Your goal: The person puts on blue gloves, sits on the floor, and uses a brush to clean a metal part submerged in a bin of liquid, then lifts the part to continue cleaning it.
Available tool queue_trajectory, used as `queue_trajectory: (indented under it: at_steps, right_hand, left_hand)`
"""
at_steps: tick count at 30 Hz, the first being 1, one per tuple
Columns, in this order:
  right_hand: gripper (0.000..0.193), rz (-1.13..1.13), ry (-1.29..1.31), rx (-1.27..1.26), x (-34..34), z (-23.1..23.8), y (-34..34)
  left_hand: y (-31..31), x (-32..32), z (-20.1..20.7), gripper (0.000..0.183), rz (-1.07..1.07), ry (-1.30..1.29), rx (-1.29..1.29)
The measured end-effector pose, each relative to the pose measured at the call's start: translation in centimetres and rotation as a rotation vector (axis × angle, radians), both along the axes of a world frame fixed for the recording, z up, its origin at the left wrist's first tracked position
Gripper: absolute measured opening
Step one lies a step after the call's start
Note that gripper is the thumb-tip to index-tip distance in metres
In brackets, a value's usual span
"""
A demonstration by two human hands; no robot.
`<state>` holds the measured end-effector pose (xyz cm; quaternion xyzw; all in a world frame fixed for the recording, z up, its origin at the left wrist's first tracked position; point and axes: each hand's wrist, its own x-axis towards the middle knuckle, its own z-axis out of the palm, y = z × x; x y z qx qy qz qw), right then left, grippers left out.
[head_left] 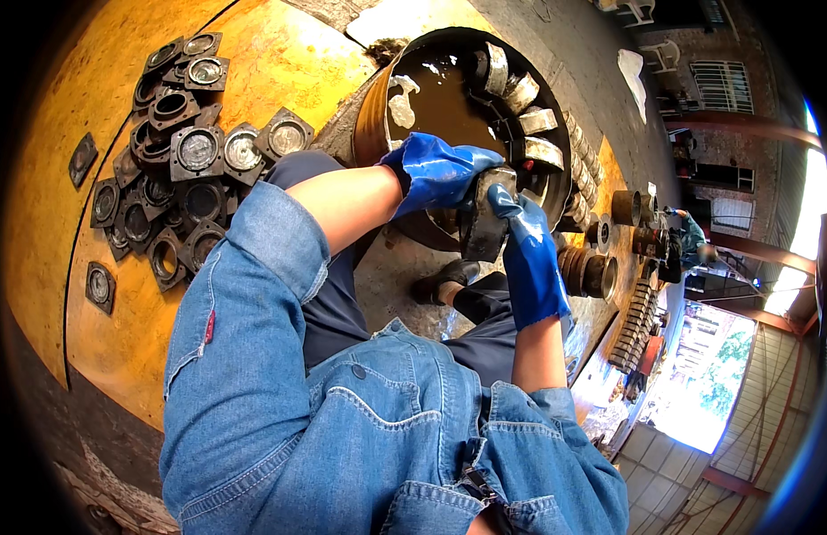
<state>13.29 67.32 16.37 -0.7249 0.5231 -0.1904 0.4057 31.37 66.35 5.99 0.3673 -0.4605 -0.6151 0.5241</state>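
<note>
Both my hands wear long blue rubber gloves. Between them is a dark, wet-looking metal block [486, 227], held over the near rim of a round drum [370, 120] of murky brown liquid. My left hand [449, 169] grips its upper left side, fingers curled and partly hidden behind it. On the other side, my right hand [527, 241] closes round its right edge, with the fingertips near the top. Inside the drum, several curved metal pieces [540, 122] line the right wall. A pale, crumpled scrap [402, 102] is at the drum's left inner side.
Left of me, a heap of square metal flanges [197, 150] with round centres lies on yellow sheeting [244, 76]. Metal rings [592, 272] and a row of ribbed parts [634, 328] stand to the right. Another person [691, 241] is farther off. My shoe [444, 281] is below the drum.
</note>
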Motion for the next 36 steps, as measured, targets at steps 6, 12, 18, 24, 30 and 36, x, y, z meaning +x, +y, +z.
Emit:
queue_trajectory:
  at_steps: [6, 12, 18, 24, 30, 36]
  right_hand:
    - [0.054, -0.038, 0.047, 0.102, 0.5, 0.4, -0.2]
    - [0.054, -0.045, 0.053, 0.115, -0.1, 0.2, -0.5]
    - [0.055, -0.059, -0.032, 0.14, 0.4, 0.2, -0.2]
    - [0.056, -0.039, 0.022, 0.094, 0.3, 0.5, -0.1]
    - [0.06, -0.061, -0.045, 0.175, 0.5, 0.6, 0.0]
    - [0.062, -0.055, -0.038, 0.139, -1.2, -1.5, -1.4]
  left_hand:
    - [0.1, 0.3, 1.0, 0.032, -0.071, 0.264, 0.281]
    - [1.7, 1.4, 2.8, 0.046, -0.022, -0.214, -0.006]
    - [1.4, 1.3, 1.7, 0.046, -0.012, -0.166, 0.006]
    - [1.3, 1.0, 1.4, 0.03, 0.03, -0.175, -0.108]
    - [1.8, 1.2, 1.4, 0.031, 0.07, -0.189, -0.183]
    - [2.4, 2.1, 3.7, 0.048, -0.034, -0.379, -0.072]
